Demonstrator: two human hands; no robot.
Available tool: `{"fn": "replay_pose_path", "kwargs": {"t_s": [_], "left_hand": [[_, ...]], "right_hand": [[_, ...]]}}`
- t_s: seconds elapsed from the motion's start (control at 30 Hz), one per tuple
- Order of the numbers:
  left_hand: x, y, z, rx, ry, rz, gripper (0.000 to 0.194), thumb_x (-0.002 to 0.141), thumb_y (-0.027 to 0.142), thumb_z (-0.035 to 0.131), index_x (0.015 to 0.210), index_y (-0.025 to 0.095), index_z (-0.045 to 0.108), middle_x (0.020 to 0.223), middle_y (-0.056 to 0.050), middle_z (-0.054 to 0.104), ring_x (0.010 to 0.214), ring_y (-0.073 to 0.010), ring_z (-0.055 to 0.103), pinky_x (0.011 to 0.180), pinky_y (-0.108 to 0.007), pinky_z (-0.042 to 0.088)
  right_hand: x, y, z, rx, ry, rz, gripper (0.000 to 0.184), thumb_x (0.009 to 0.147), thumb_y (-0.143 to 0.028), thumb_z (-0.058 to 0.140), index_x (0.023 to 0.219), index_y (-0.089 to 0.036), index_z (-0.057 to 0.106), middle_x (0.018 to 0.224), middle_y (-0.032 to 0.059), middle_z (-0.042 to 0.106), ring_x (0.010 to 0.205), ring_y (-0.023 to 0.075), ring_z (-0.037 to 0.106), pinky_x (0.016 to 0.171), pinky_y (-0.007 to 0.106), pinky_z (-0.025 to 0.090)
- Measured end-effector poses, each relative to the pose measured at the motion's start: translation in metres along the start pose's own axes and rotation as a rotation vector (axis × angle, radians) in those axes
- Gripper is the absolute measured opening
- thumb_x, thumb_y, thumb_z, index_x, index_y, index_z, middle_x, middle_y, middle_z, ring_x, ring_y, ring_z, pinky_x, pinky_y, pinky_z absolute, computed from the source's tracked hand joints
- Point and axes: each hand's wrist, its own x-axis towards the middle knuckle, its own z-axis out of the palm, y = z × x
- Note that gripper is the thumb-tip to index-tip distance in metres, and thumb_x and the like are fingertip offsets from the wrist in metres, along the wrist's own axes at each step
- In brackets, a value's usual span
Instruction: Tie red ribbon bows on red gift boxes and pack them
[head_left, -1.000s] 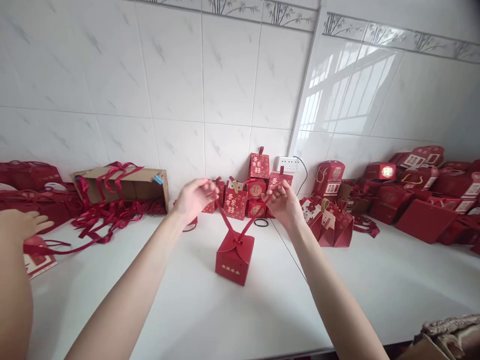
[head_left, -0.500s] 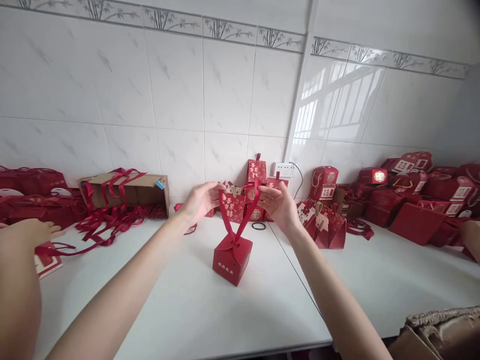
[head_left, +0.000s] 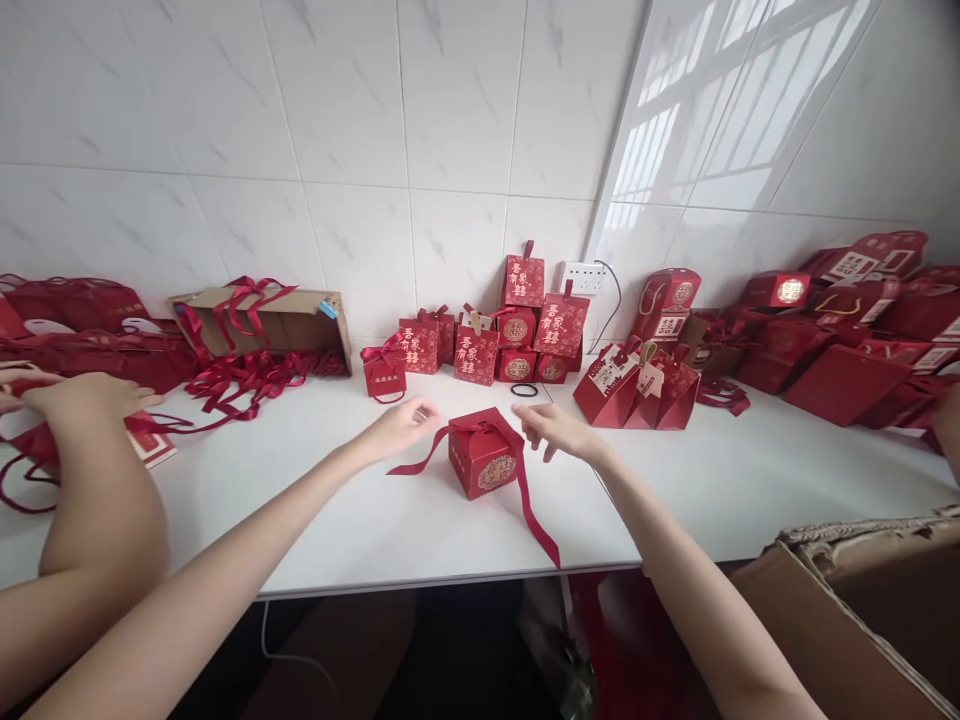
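A small red gift box (head_left: 484, 465) with a gold emblem stands near the front edge of the white table (head_left: 337, 500). A red ribbon (head_left: 536, 515) is tied over its top; one tail lies to the left and the other hangs over the table edge. My left hand (head_left: 397, 428) is just left of the box, its fingers pinched together on the ribbon where it leaves the box top. My right hand (head_left: 556, 432) hovers just right of the box with its fingers spread and nothing in them.
Finished red boxes (head_left: 517, 335) are stacked at the back wall by a socket (head_left: 585, 278), with a black hair tie (head_left: 523, 390) in front. A cardboard box (head_left: 262, 318) spills ribbons. Another person's hand (head_left: 82, 398) handles a red bag. Red bags (head_left: 832, 350) fill the right side.
My hands came down from holding the two ribbon ends up above the box. The ribbon now lies tied over the box with tails trailing. The view has tilted down.
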Motion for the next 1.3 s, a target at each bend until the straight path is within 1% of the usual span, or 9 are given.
{"fn": "replay_pose_path", "kwargs": {"t_s": [0.1, 0.2, 0.3, 0.43, 0.53, 0.7, 0.93, 1.1, 1.3], "left_hand": [[-0.006, 0.009, 0.026, 0.106, -0.057, -0.027, 0.038, 0.074, 0.055, 0.051, 0.088, 0.020, 0.053, 0.091, -0.004, 0.064, 0.081, -0.0207, 0.059, 0.073, -0.031, 0.043], [-0.016, 0.013, 0.035, 0.049, -0.123, -0.040, 0.035, 0.080, 0.053, 0.042, 0.075, 0.019, 0.049, 0.074, -0.001, 0.061, 0.063, -0.0158, 0.054, 0.058, -0.027, 0.039], [-0.030, 0.011, 0.030, -0.161, -0.267, -0.084, 0.038, 0.080, 0.053, 0.044, 0.066, 0.018, 0.044, 0.062, 0.001, 0.053, 0.049, -0.0095, 0.044, 0.048, -0.023, 0.032], [-0.049, 0.011, 0.017, -0.377, -0.474, -0.232, 0.040, 0.077, 0.055, 0.052, 0.067, 0.017, 0.043, 0.053, 0.005, 0.042, 0.039, -0.0028, 0.022, 0.040, -0.019, 0.014], [-0.061, 0.016, 0.008, -0.321, -0.569, -0.253, 0.036, 0.075, 0.051, 0.058, 0.074, 0.017, 0.045, 0.051, 0.006, 0.041, 0.040, -0.0032, 0.022, 0.039, -0.018, 0.012], [-0.072, 0.028, -0.003, -0.117, -0.580, -0.192, 0.029, 0.075, 0.046, 0.059, 0.079, 0.019, 0.049, 0.054, 0.004, 0.049, 0.044, -0.0055, 0.031, 0.040, -0.018, 0.022], [-0.071, 0.037, -0.015, -0.041, -0.575, -0.095, 0.036, 0.080, 0.050, 0.052, 0.064, 0.018, 0.058, 0.061, 0.000, 0.054, 0.045, -0.0077, 0.039, 0.043, -0.021, 0.031], [-0.063, 0.034, -0.017, -0.028, -0.562, -0.017, 0.038, 0.077, 0.050, 0.056, 0.063, 0.017, 0.065, 0.077, -0.005, 0.060, 0.052, -0.0102, 0.049, 0.050, -0.023, 0.041], [-0.063, 0.028, -0.015, -0.045, -0.623, -0.230, 0.035, 0.074, 0.053, 0.059, 0.068, 0.018, 0.061, 0.052, 0.003, 0.041, 0.041, -0.0094, 0.043, 0.041, -0.023, 0.040]], "right_hand": [[-0.002, -0.003, 0.022, -0.155, -0.032, 0.038, 0.045, 0.068, -0.052, 0.069, 0.061, -0.018, 0.042, 0.065, 0.0027, 0.055, 0.051, 0.0126, 0.058, 0.032, 0.020, 0.045], [-0.012, -0.001, 0.033, -0.045, -0.022, 0.040, 0.043, 0.069, -0.045, 0.071, 0.063, -0.019, 0.037, 0.065, 0.0004, 0.055, 0.055, 0.0121, 0.059, 0.038, 0.021, 0.051], [-0.024, 0.006, 0.034, 0.117, -0.116, 0.056, 0.041, 0.066, -0.043, 0.074, 0.068, -0.018, 0.041, 0.067, -0.0017, 0.055, 0.054, 0.0095, 0.057, 0.041, 0.021, 0.052], [-0.038, 0.015, 0.028, 0.221, -0.282, 0.087, 0.044, 0.058, -0.044, 0.079, 0.077, -0.017, 0.049, 0.055, -0.0070, 0.050, 0.041, 0.0038, 0.040, 0.031, 0.015, 0.032], [-0.047, 0.014, 0.022, 0.178, -0.468, 0.131, 0.040, 0.062, -0.046, 0.076, 0.072, -0.014, 0.055, 0.044, -0.0113, 0.034, 0.035, 0.0010, 0.025, 0.030, 0.015, 0.016], [-0.057, 0.007, 0.017, 0.117, -0.673, 0.169, 0.042, 0.068, -0.052, 0.070, 0.063, -0.013, 0.057, 0.038, -0.0114, 0.030, 0.033, 0.0013, 0.022, 0.030, 0.016, 0.013], [-0.061, 0.001, 0.016, 0.227, -0.581, 0.096, 0.048, 0.076, -0.057, 0.059, 0.056, -0.018, 0.039, 0.039, -0.0104, 0.031, 0.030, 0.0014, 0.023, 0.029, 0.016, 0.013], [-0.060, -0.003, 0.015, 0.151, -0.513, 0.034, 0.044, 0.078, -0.052, 0.060, 0.057, -0.017, 0.044, 0.042, -0.0096, 0.032, 0.033, 0.0014, 0.024, 0.032, 0.017, 0.015], [-0.063, -0.001, 0.011, 0.063, -0.530, -0.002, 0.037, 0.073, -0.049, 0.065, 0.068, -0.013, 0.059, 0.048, -0.0080, 0.036, 0.041, 0.0031, 0.029, 0.038, 0.019, 0.021]]}}
